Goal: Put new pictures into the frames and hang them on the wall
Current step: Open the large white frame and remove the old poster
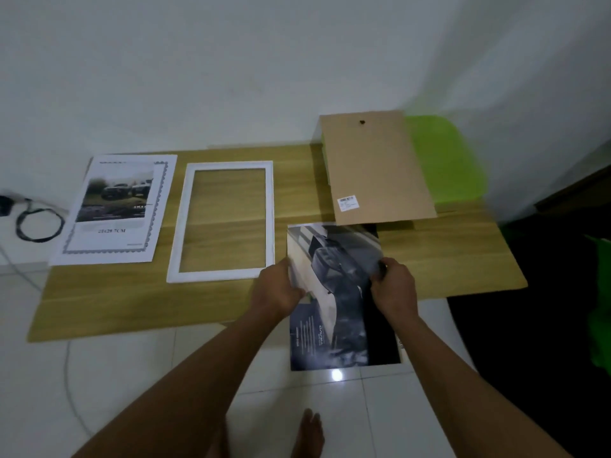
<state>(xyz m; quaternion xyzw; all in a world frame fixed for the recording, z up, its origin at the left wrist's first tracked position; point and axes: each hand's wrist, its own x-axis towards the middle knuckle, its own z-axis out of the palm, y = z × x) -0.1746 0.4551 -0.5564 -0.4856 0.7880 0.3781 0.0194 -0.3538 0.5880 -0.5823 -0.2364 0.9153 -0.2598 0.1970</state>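
Paper is held in both hands at the near edge of the low wooden table (pixel 132 299): a glossy car picture (pixel 334 256) is lifted at its far end, while its lower part hangs past the table edge over the tiled floor (pixel 132 375). The picture's left edge is gripped by the left hand (pixel 276 290), with the fingers curled under the sheet and the thumb on top. Its right edge is pinched by the right hand (pixel 395 287) between thumb and bent fingers. A black sheet is seen beneath the picture on its right side; whether the two are joined cannot be told. Just left of the hands, the white frame (pixel 180 223) is laid flat on the table, and the table's grain is seen through its opening. Beside the frame, further left, a printed insert sheet (pixel 112 209) with a scrolled border and a vehicle photo is laid, its left corner overhanging the table. Behind the picture, the brown backing board (pixel 373 166) is propped at a tilt, its near edge just touching the picture's far end, its far end resting over a green plastic seat (pixel 446 160). A black cable (pixel 36 223) is coiled on the floor at the left, and a bare foot (pixel 309 431) is seen at the bottom.
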